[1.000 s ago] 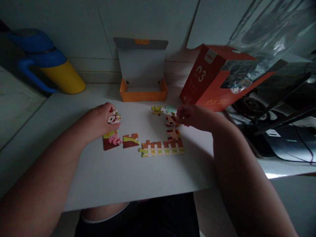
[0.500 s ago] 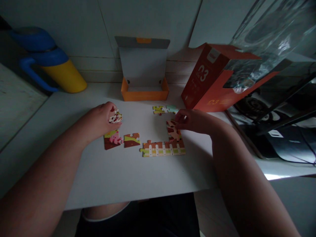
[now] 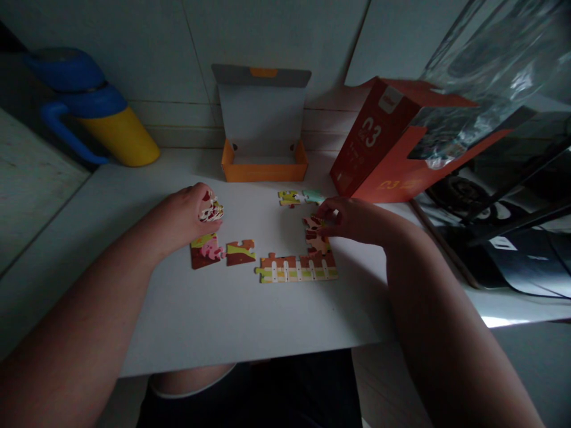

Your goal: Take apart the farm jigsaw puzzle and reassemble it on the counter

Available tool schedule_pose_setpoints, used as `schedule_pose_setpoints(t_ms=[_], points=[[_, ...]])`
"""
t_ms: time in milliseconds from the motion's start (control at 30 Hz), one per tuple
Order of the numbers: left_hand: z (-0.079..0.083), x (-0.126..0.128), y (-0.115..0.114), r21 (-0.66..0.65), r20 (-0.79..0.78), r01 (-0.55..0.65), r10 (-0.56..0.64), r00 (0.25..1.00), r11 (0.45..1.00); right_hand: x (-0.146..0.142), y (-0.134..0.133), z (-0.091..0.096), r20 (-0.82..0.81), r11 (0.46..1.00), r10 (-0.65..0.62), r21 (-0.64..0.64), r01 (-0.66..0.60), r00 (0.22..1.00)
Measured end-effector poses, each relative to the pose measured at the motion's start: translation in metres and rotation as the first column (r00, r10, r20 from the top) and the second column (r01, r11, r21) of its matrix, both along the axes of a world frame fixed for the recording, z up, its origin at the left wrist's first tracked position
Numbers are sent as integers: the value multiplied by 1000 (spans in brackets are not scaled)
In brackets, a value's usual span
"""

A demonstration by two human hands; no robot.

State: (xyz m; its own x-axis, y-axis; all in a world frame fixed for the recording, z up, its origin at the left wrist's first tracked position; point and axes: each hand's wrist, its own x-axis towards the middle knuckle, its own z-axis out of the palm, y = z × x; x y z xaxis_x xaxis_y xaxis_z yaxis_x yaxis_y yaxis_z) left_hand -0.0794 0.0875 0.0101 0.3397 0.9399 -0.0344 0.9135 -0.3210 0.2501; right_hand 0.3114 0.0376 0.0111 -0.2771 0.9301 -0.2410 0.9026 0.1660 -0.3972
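Note:
My left hand (image 3: 196,211) is closed around several jigsaw puzzle pieces (image 3: 211,211), held above the left side of the white table. Just below it on the table lie a puzzle piece with a pink pig (image 3: 209,249) and a brown and green piece (image 3: 241,252), slightly apart. My right hand (image 3: 335,216) has its fingers closed at the edge of a brown-and-white puzzle piece (image 3: 312,223). That piece sits at the top of a joined section (image 3: 298,269) with a white fence. Beyond the right fingers lie a yellow-green piece (image 3: 289,198) and a pale green piece (image 3: 313,196).
An open orange box (image 3: 265,172) stands at the back against the wall. Behind my left hand is a blue and yellow flask (image 3: 120,134). A tall red box (image 3: 379,142) with clear plastic, plus dark equipment (image 3: 495,238) with cables, occupies the right side.
The whole scene has shifted slightly to the right in view. Both hands stay in nearly the same places over the table, with their fingers still closed.

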Motion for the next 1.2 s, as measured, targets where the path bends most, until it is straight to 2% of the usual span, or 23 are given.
schedule_pose_setpoints(t_ms=[300,633,1200], points=[[4,3,-2,13,-28,11,-10,1000,1000,0,1,-3,-25,1000,4,-2,-4,1000],[0,0,0,2,5,2,-2,1000,1000,-16,-4,2,59,997,-50,55,47,997],[-3,-2,1,26,9,25,-26,1000,999,-3,0,-4,35,999,-5,42,3,999]])
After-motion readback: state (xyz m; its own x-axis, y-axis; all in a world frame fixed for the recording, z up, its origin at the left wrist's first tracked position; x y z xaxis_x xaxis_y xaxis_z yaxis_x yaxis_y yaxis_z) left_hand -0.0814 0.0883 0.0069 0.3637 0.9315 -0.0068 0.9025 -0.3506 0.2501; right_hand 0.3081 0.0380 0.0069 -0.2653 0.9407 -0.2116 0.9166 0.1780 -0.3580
